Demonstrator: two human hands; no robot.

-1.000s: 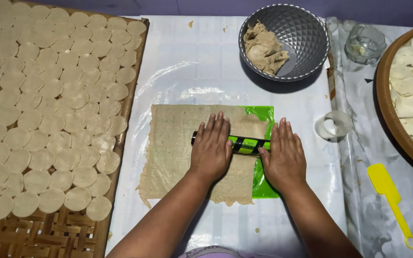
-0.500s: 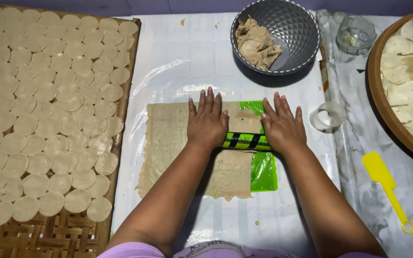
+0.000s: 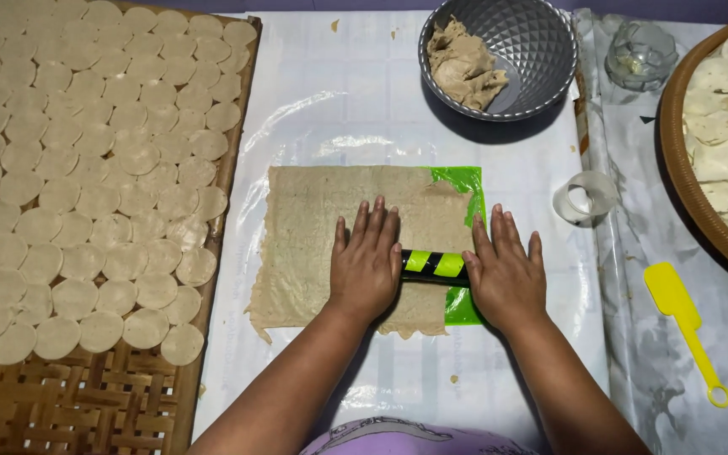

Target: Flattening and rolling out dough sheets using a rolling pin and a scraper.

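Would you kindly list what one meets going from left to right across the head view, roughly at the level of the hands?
Woven tray of dough rounds → rolled dough sheet → left hand → striped rolling pin → right hand → clear ring cutter → yellow spatula.

The roller [image 3: 433, 264], black with lime-green stripes, lies crosswise at centre frame, its ends hidden under both palms. Beneath it the dough sheet [image 3: 313, 236] lies flat, thin, beige and roughly rectangular with ragged lower edges, covering a green mat [image 3: 463, 181] whose right strip shows.
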